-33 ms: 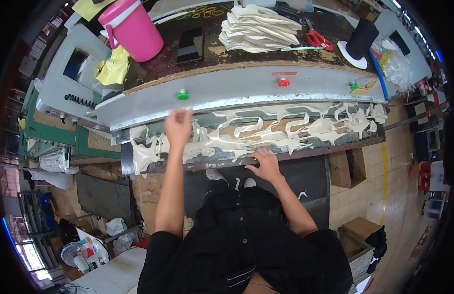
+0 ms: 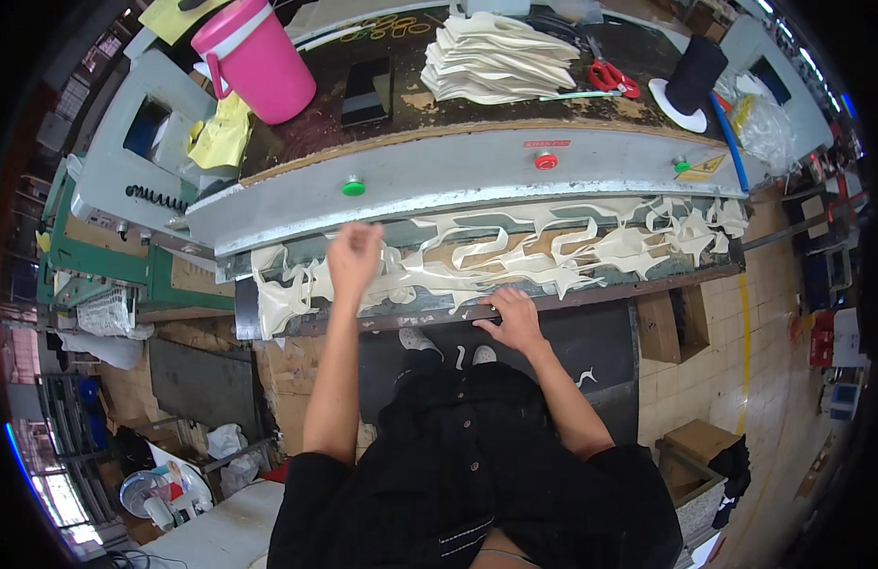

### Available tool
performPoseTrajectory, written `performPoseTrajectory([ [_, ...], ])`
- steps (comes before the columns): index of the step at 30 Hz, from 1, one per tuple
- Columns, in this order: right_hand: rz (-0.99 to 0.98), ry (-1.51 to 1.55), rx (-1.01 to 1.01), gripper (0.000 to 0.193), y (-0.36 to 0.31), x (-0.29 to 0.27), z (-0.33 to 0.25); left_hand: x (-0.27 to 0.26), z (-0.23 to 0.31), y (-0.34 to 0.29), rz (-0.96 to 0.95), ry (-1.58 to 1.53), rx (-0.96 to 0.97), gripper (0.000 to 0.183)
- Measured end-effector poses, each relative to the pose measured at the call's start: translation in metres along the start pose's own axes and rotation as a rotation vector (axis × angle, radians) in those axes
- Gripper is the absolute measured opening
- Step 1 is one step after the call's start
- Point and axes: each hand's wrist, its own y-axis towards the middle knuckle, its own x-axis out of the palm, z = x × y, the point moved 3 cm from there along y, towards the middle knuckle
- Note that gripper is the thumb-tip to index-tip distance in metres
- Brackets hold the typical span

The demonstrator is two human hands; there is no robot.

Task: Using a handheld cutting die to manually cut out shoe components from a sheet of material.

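My left hand (image 2: pixel 354 261) hovers over the left part of the machine bed, below a green push button (image 2: pixel 354 188). Its fingers are curled together and slightly blurred; whatever may be between them is hidden. Beneath it a tangled strip of cream sheet offcuts (image 2: pixel 415 275), full of cut-out gaps, spreads along the dark machine bed (image 2: pixel 638 289). My right hand (image 2: pixel 515 321) rests on the front edge of that bed, fingers laid forward and thumb apart, holding nothing. Close to its fingertips lie the offcuts' lower points.
Beyond the grey metal beam (image 2: pixel 448 163), with its red button (image 2: pixel 546 161), a worn tabletop carries a stack of cream cut pieces (image 2: pixel 496 59), red scissors (image 2: pixel 612 80), a black thread cone (image 2: pixel 697 81), a phone (image 2: pixel 367 92) and a pink jug (image 2: pixel 259 66). A cardboard box (image 2: pixel 668 327) stands right.
My left hand has drawn back slightly toward me, away from the green button and the beam. The right hand stays on the bed's front edge.
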Motion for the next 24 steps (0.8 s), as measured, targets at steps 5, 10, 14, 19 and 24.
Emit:
performPoseTrajectory([
  [5, 0.004, -0.068, -0.021, 0.045, -0.01, 0.004, -0.013, 0.013, -0.034, -0.114, -0.496, 0.089, -0.024, 0.036],
  [10, -0.009, -0.065, 0.032, 0.048, -0.017, 0.002, -0.023, 0.02, -0.021, -0.155, -0.474, 0.322, 0.133, 0.048],
  [14, -0.11, -0.072, 0.149, 0.045, -0.005, 0.005, -0.024, 0.027, -0.02, -0.16, -0.375, 0.387, 0.176, 0.046],
  [19, -0.181, -0.172, 0.179, 0.043, 0.011, 0.009, -0.027, 0.027, -0.024, -0.152, -0.337, 0.378, 0.195, 0.043],
  [24, -0.185, -0.205, 0.152, 0.046, 0.016, 0.006, -0.022, 0.029, -0.018, -0.143, -0.358, 0.387, 0.198, 0.044],
])
